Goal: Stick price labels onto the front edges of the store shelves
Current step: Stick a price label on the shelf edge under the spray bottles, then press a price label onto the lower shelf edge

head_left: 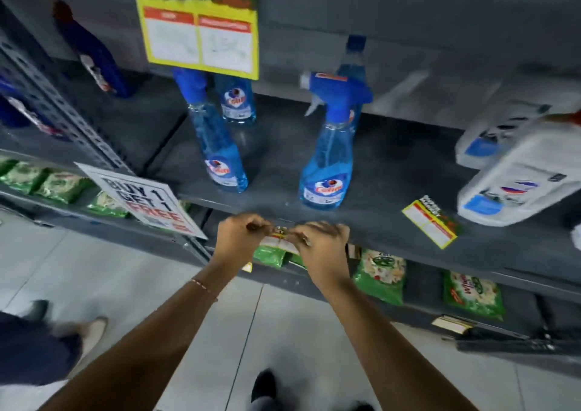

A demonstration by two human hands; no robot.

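Observation:
Both hands meet at the front edge of the dark grey shelf [393, 222]. My left hand [237, 237] and my right hand [323, 247] pinch the top corners of a small yellow and white price label [279, 240], which hangs against the shelf edge between them. A second yellow price label [430, 226] lies flat on the shelf top to the right. A large yellow label [199, 30] hangs from the edge of the shelf above.
Blue spray bottles [327, 159] [217, 146] stand on the shelf behind my hands, white jugs [515, 171] at the right. A "Buy 1 Get 1 Free" sign [141, 201] sticks out at the left. Green packets [380, 272] fill the shelf below. Another person's feet [91, 329] stand at the lower left.

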